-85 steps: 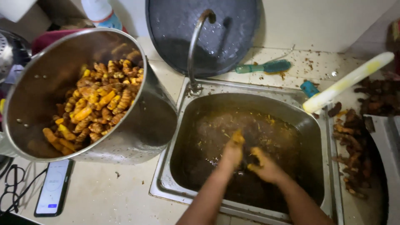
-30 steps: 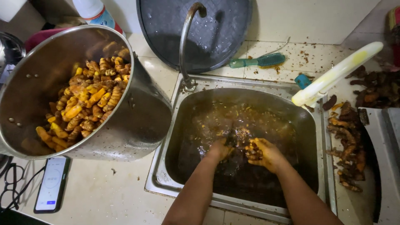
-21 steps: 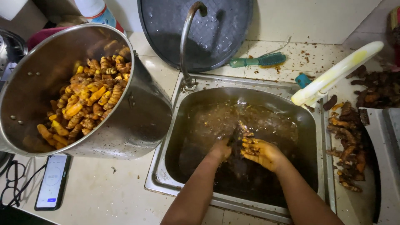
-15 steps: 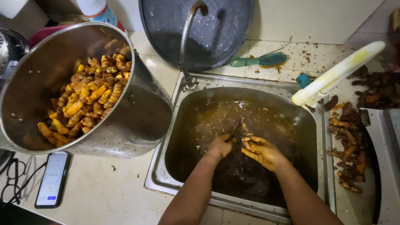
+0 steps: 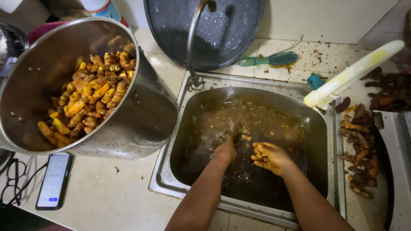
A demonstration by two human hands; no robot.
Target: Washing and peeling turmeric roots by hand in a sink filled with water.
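I see the sink [image 5: 317, 128] full of murky brown water. My right hand [image 5: 270, 157] lies loosely curled above it, apparently empty. My left hand [image 5: 225, 149] dips under; its grip I can't tell.

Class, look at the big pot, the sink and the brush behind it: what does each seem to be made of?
Big pot: shiny steel, judging by its reflections. Sink: duller metal, probably stainless steel, brushed grey rim. Brush: likely plastic, glossy green.
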